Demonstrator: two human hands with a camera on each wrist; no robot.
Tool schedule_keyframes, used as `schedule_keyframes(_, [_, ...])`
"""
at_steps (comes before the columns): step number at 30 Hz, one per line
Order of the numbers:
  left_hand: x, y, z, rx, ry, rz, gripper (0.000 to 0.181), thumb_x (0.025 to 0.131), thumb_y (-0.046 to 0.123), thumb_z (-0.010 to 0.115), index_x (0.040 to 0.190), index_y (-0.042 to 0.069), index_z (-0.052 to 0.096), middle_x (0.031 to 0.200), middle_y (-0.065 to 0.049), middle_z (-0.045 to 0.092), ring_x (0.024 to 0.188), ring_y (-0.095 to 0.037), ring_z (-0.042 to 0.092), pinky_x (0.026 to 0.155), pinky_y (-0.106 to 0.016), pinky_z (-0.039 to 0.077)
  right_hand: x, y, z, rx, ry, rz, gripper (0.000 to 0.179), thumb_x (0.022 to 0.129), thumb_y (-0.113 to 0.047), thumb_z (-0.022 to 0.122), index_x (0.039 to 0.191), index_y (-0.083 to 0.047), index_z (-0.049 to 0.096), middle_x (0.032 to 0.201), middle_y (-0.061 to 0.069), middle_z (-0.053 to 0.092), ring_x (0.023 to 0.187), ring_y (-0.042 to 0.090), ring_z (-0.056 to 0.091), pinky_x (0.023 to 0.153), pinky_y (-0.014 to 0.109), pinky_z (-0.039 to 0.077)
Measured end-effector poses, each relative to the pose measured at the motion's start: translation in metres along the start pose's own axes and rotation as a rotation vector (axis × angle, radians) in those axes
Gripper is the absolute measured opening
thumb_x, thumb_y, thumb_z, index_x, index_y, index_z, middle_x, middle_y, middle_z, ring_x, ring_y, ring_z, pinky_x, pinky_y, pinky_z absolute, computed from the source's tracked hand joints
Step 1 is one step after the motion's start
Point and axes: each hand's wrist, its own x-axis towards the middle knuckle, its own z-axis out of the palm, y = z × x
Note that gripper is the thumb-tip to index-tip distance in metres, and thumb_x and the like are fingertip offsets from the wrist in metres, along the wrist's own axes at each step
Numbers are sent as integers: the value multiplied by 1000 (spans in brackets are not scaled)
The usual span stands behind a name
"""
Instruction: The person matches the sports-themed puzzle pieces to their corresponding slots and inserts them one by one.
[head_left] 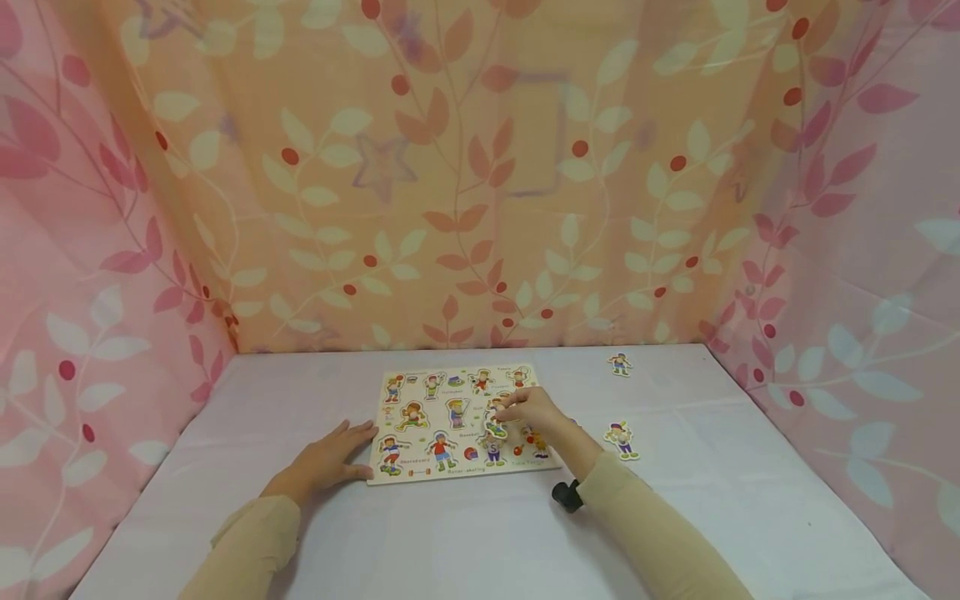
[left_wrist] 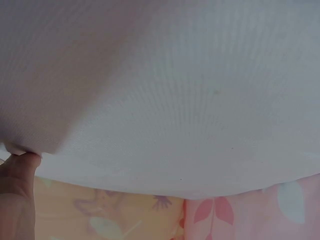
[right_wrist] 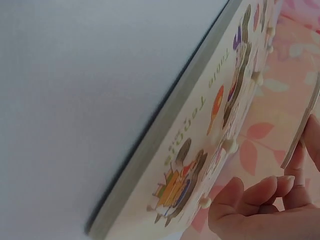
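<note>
A wooden peg puzzle board [head_left: 438, 417] with printed sports figures lies flat on the table. Over its right half, my right hand [head_left: 534, 414] pinches a figure-shaped puzzle piece [head_left: 495, 425] by its upper part. The right wrist view shows this piece [right_wrist: 304, 131] edge-on and tilted above the board [right_wrist: 150, 145], apart from it, with the hand [right_wrist: 265, 207] beside the small pegs. At the board's left edge rests my left hand [head_left: 330, 457], its fingers extended against the rim. Only a bit of that hand [left_wrist: 19, 195] enters the left wrist view.
Two loose figure pieces lie right of the board: one in purple trousers [head_left: 622, 442] and a smaller-looking one [head_left: 619, 365] farther back. A black device [head_left: 567, 497] sits at the right wrist. Patterned curtains [head_left: 465, 167] enclose the white table [head_left: 750, 500] on the back and sides.
</note>
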Motion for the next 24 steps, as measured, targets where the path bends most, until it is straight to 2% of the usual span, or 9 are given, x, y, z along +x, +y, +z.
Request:
schedule_keyframes(3, [0, -1, 0, 1, 0, 5, 85, 79, 53, 70, 145, 6, 44, 153, -16, 36, 140, -48, 20, 104, -71, 23, 1, -1, 5, 0, 2, 5, 14, 79, -8, 79, 87, -2, 68, 96, 7, 67, 85, 20, 57, 71, 30, 43])
schedule_keyframes(7, [0, -1, 0, 5, 1, 3, 86, 79, 54, 69, 146, 6, 44, 153, -16, 35, 141, -48, 20, 103, -71, 22, 0, -3, 14, 41, -26, 12, 13, 80, -6, 78, 87, -1, 68, 86, 7, 71, 80, 18, 65, 70, 28, 45])
schedule_keyframes(12, [-1, 0, 0, 4, -2, -1, 85, 79, 52, 70, 145, 6, 44, 153, -15, 35, 141, -47, 20, 104, -71, 22, -1, -4, 26, 82, -59, 0, 12, 80, -4, 77, 86, -1, 67, 81, 6, 70, 73, 20, 67, 60, 28, 47])
schedule_keyframes(16, [-1, 1, -1, 2, -4, -5, 84, 79, 51, 71, 145, 7, 44, 153, -15, 36, 141, -47, 20, 104, -71, 22, -2, -5, 36, 74, -60, -10, 12, 80, -6, 78, 85, -3, 67, 83, 5, 69, 65, 14, 58, 56, 24, 43])
schedule_keyframes(19, [0, 1, -2, 4, -10, -7, 84, 80, 52, 71, 146, 8, 44, 154, -14, 35, 141, -47, 20, 104, -71, 22, -3, -6, 44, 106, -65, -1, 11, 80, -4, 77, 84, -2, 67, 87, 6, 67, 63, 12, 51, 55, 23, 42])
schedule_keyframes(24, [1, 0, -1, 7, -9, 0, 84, 80, 52, 70, 146, 7, 44, 153, -14, 35, 141, -47, 20, 103, -72, 23, -6, -10, 55, 140, -79, -2, 12, 78, 0, 77, 83, 0, 66, 95, 9, 61, 70, 15, 55, 60, 25, 47])
